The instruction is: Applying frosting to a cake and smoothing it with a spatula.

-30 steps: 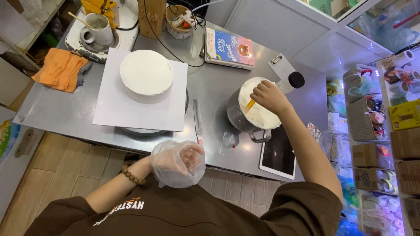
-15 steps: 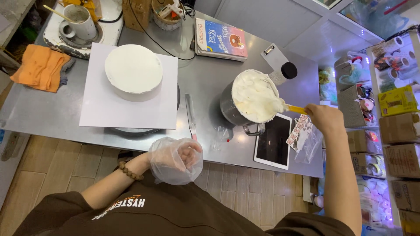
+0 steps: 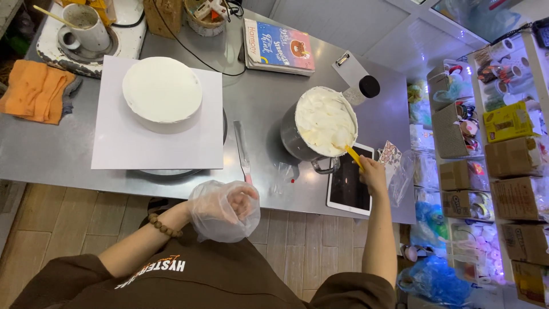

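Observation:
My right hand (image 3: 373,175) grips a yellow-handled spatula (image 3: 353,155) whose tip dips into the white cream in a metal bowl (image 3: 323,123) on the steel table (image 3: 257,103). My left hand (image 3: 226,209) is held near my body, below the table's front edge, with a clear plastic bag draped over it and the fingers loosely curled inside. A round white-frosted cake (image 3: 162,91) sits on a white square board (image 3: 157,134) at the left. A long metal palette knife (image 3: 242,150) lies between the board and the bowl.
A tablet (image 3: 349,187) lies at the table's front edge under my right hand. A book (image 3: 278,47), a clipboard (image 3: 350,67), a dark-capped bottle (image 3: 366,88), a mug (image 3: 88,24) and an orange cloth (image 3: 34,91) sit around. Shelves of boxes (image 3: 503,160) stand at the right.
My right hand went from the bowl out to the right past the tablet, then came back; the spatula tip is in the cream again. My left hand has stayed in place.

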